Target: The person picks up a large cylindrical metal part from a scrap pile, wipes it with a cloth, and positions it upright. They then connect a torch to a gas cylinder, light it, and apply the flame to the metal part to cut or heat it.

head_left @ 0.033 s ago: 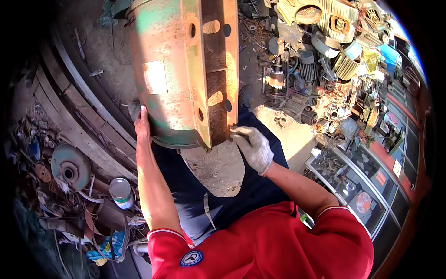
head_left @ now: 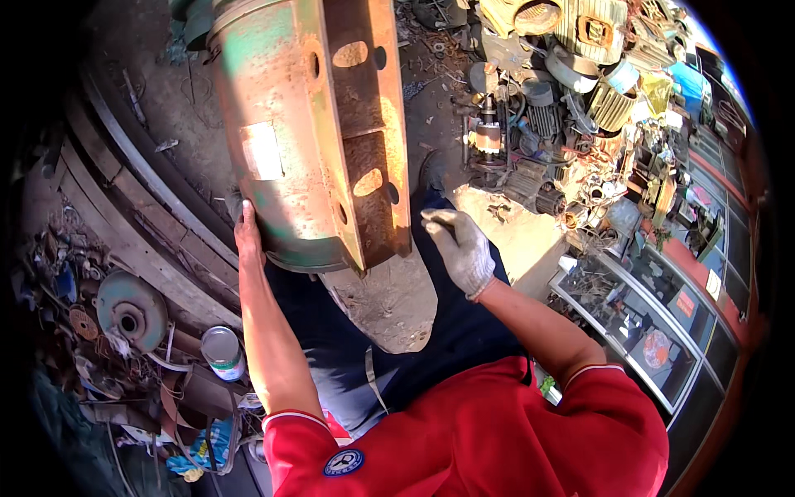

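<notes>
A large cylindrical motor housing (head_left: 281, 195), rusty with worn green paint and a pale plate on its side, lies between my legs. Two long rusty base rails (head_left: 387, 166) with oval slots and round holes run along its right side. My left hand (head_left: 248, 236) grips the housing's lower left side; its thumb shows, while the other fingers are mostly hidden. To the right of the rails, my right hand (head_left: 457, 253) wears a whitish work glove. It hovers over my dark trouser leg, apart from the housing, fingers loosely bent and holding nothing.
Scrap motors and metal parts (head_left: 538, 108) pile up at the far right. Glazed window frames (head_left: 638, 319) lie at the right. Long metal beams (head_left: 141, 211) run along the left. A round metal flange (head_left: 131, 313) and a tin can (head_left: 222, 352) sit among scrap there.
My right hand has come off the base rail and now sits apart from it. The housing appears shifted slightly left and down in view, with my left hand still on it.
</notes>
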{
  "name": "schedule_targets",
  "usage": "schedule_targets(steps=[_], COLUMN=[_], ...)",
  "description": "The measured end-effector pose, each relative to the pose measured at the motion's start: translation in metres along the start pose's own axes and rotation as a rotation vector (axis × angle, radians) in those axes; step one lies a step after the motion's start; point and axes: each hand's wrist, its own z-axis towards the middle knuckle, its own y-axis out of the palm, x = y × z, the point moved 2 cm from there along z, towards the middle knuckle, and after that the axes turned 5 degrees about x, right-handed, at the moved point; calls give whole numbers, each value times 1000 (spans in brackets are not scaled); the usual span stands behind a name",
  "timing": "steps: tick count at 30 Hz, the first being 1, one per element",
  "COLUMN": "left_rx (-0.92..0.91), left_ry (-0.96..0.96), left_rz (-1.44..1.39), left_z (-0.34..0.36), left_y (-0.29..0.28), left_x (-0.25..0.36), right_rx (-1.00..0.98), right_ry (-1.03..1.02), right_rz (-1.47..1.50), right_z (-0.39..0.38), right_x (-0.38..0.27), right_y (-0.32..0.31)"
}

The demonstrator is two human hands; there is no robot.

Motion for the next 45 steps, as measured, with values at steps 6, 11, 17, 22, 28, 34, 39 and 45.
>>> schedule_targets(steps=[6,11,17,22,28,34,39,45], left_rx=[-118,-89,-112,-69,36,76,197,332], left_ry=[-46,-94,-113,-37,-16,37,133,269], left_rz=[-144,-202,-215,-167,52,53,45,110], left_z=[38,38,58,30,-46,-102,-120,-152], left_y=[-18,-25,-38,-13,45,110,174,229], left_x=[-2,13,-1,-1,20,20,-16,-18], right_rx=[67,29,64,107,179,137,-23,-55], right_ry=[-29,80,56,46,112,232,393,321], right_rz=[250,130,30,-18,-219,-329,-251,9], right_z=[52,70,75,79,96,117,142,173], right_x=[0,-63,-69,-37,36,112,202,274], right_y=[34,104,117,93,31,-17,-48,-44])
